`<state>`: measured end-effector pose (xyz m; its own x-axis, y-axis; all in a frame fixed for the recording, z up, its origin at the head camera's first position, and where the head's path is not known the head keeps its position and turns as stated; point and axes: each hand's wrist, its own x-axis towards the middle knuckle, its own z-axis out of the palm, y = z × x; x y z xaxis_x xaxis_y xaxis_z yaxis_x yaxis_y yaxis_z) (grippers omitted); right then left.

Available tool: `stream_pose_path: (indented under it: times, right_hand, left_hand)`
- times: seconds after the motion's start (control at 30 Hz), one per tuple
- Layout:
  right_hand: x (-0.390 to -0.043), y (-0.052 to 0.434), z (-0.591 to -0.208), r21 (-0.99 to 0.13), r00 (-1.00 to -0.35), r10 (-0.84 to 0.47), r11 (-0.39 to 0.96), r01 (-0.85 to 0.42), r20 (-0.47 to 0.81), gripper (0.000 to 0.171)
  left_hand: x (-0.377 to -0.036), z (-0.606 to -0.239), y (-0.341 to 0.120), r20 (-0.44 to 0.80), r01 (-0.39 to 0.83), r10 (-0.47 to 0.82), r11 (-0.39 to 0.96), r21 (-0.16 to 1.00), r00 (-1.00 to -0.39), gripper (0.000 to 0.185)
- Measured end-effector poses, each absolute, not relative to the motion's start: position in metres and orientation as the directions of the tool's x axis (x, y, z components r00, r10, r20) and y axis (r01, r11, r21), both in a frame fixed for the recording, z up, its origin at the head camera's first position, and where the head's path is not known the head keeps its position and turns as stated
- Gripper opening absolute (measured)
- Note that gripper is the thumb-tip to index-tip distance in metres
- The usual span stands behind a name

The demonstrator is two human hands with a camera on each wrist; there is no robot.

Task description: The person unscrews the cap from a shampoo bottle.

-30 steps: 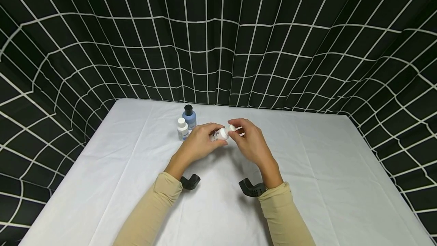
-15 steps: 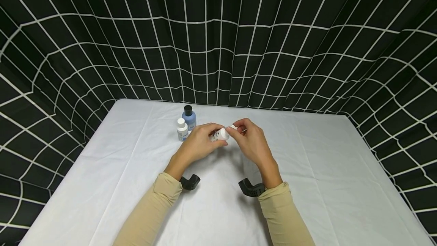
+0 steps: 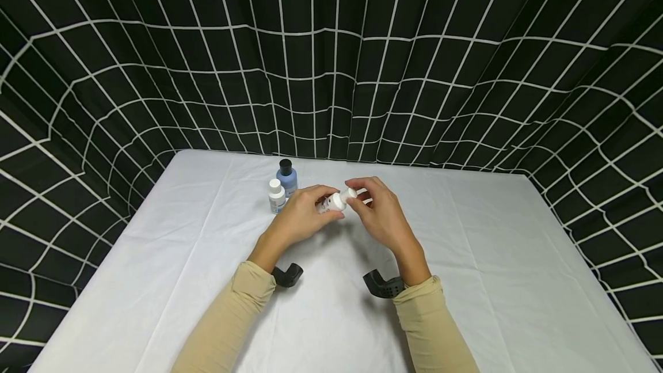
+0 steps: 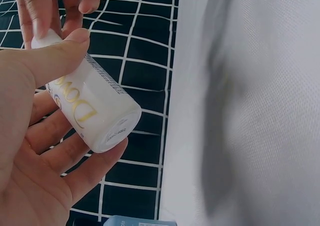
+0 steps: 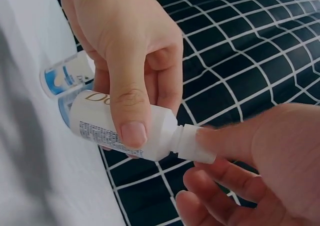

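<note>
White tablecloth (image 3: 466,258) | left grip (image 3: 300,220) holds "Dove" bottle (image 4: 97,113) | right grip (image 3: 380,214) pinches its cap (image 5: 192,143)

We see the table (image 3: 466,258) filling the lower half of the head view, with the curtain (image 3: 331,56) behind it across the whole upper half and down both edges. Just above the frame's middle, our left hand (image 3: 300,217) and right hand (image 3: 380,214) meet over the table, the held bottle (image 3: 334,201) lying between them, its cap (image 3: 351,193) toward the right. Up and to the left of the hands, two bottles stand on the table: the small bottle (image 3: 276,195) in front, the larger bottle (image 3: 286,177) just behind and right of it, near the table's far edge.
</note>
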<state>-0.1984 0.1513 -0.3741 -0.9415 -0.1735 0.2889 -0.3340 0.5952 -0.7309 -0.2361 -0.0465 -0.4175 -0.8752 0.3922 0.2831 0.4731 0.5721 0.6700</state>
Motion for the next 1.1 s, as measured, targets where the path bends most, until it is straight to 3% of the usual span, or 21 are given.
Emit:
stream_pose_path:
  times: [0.23,0.53,1.1]
  right_hand:
    - [-0.1982,0.1507,-0.3746,-0.755,-0.975,-0.121,0.617,-0.22,0.184,0.045]
    - [-0.1995,0.1507,-0.3727,-0.71,-0.971,-0.117,0.665,-0.232,0.207,0.034]
    - [-0.1969,0.1581,-0.3706,-0.769,-0.98,-0.011,0.618,-0.161,0.196,0.026]
  left_hand:
    - [-0.2342,-0.4169,-0.0462,0.267,0.459,0.389,0.581,0.672,-0.882,0.043]
    - [-0.2338,-0.4169,-0.0478,0.276,0.462,0.383,0.578,0.673,-0.881,0.043]
    - [-0.2343,-0.4168,-0.0433,0.349,0.471,0.319,0.52,0.713,-0.881,0.042]
